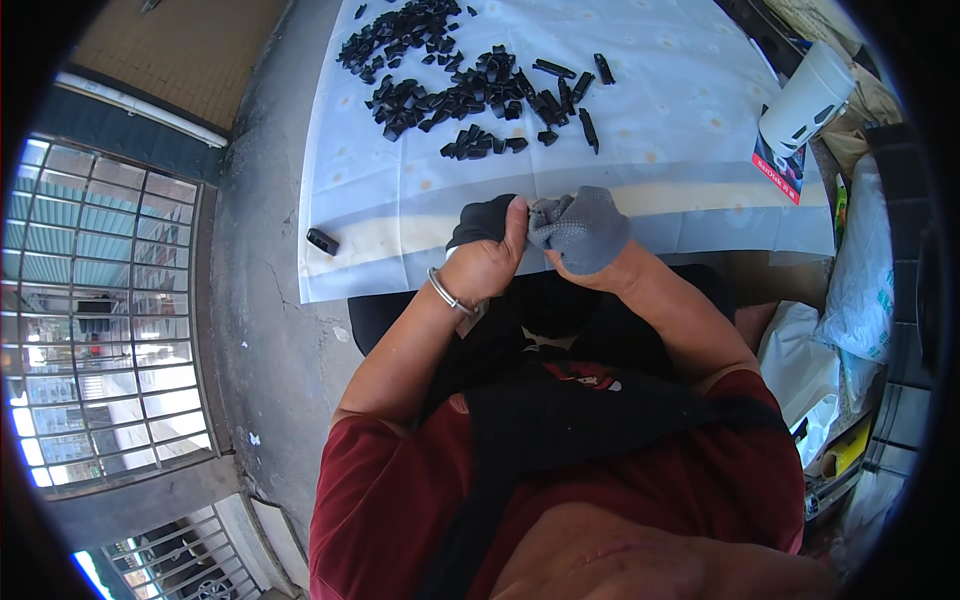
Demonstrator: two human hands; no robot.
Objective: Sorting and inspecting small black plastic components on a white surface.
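My left hand [483,258] and my right hand [582,232] meet above the table's near edge, fingertips close together. Black material covers the left fingers while the thumb is bare and pressed down along them. A grey knit glove [592,228] covers most of the right hand, and its fingers are curled. Whatever lies between the fingers is hidden. Beyond the hands are several small black plastic pieces [400,105] in loose heaps, and longer black pieces [588,130] lie at their right. A single black piece [322,241] sits apart near the left edge.
A pale patterned cloth [690,120] covers the table. At its right stand a white cylinder with dark slots [808,98] and a red-and-black card [778,172]. White plastic bags [800,370] hang or lie to the right. A barred window [110,320] is at the left.
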